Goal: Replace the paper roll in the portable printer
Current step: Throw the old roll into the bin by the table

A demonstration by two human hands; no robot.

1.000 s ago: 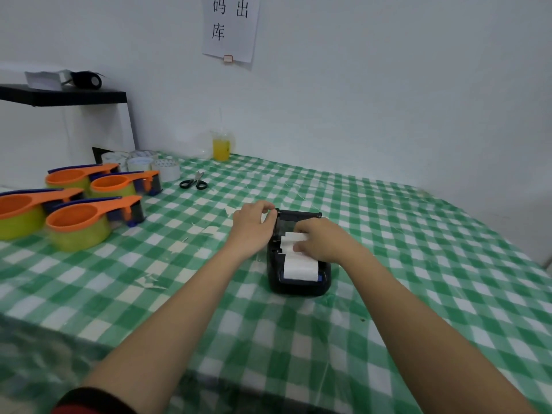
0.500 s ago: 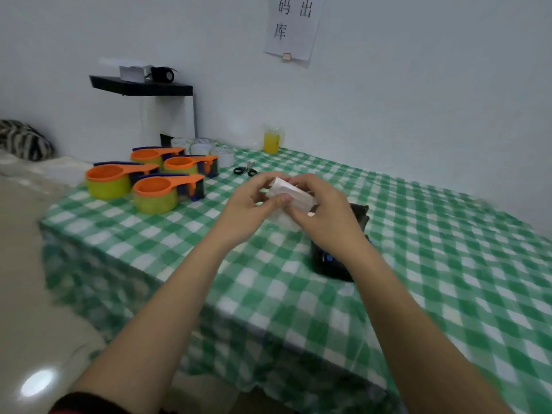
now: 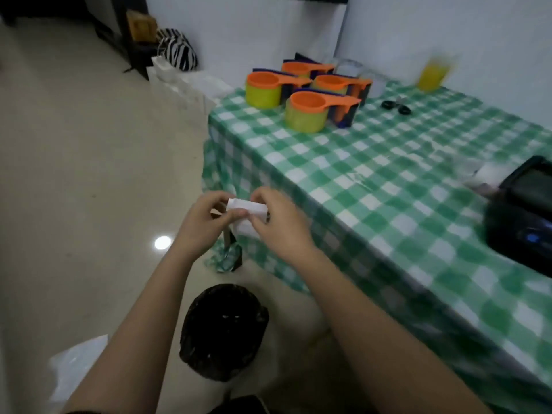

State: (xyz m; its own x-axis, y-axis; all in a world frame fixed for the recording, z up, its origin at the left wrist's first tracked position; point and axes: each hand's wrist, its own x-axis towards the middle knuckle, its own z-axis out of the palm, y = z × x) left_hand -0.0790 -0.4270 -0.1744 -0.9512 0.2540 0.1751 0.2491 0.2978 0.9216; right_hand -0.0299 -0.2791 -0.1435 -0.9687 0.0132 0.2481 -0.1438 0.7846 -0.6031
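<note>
Both hands hold a small white paper roll [image 3: 245, 207] off the table's left edge, above the floor. My left hand [image 3: 203, 225] pinches its left end and my right hand [image 3: 280, 225] grips its right end; a loose paper tail hangs below the roll. The black portable printer [image 3: 519, 225] sits on the green checked table [image 3: 373, 186] at the far right with its lid open. Another white roll [image 3: 490, 174] lies beside the printer's left side.
A black-lined waste bin [image 3: 222, 330] stands on the floor below my hands. Several orange and yellow tape dispensers [image 3: 307, 112], black scissors [image 3: 395, 106] and a cup of orange liquid [image 3: 431, 76] stand at the table's far end. A white plastic bag [image 3: 74, 366] lies lower left.
The roll came out of the printer and both hands carried it left, off the table and over the floor by the bin. My view turned left and down.
</note>
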